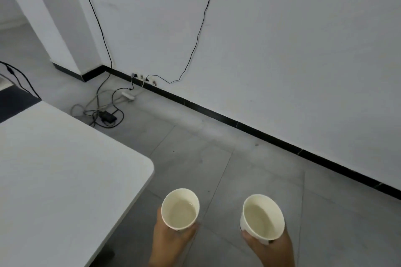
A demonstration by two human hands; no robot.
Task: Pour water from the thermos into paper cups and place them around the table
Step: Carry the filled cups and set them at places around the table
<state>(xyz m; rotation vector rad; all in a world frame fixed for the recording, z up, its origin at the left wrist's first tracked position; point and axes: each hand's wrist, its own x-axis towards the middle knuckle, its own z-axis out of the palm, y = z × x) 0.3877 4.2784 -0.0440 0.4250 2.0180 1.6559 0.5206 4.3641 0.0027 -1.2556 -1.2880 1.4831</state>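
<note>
No legible text or labels anywhere

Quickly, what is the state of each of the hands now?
Left hand: holding a white paper cup of water.
Right hand: holding another white paper cup of water.

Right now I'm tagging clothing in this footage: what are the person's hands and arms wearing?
Nothing that shows. The left hand and right hand are bare, with no gloves, rings or watch in view. Both forearms are bare to the bottom edge of the picture; no sleeve or cuff appears.
</note>
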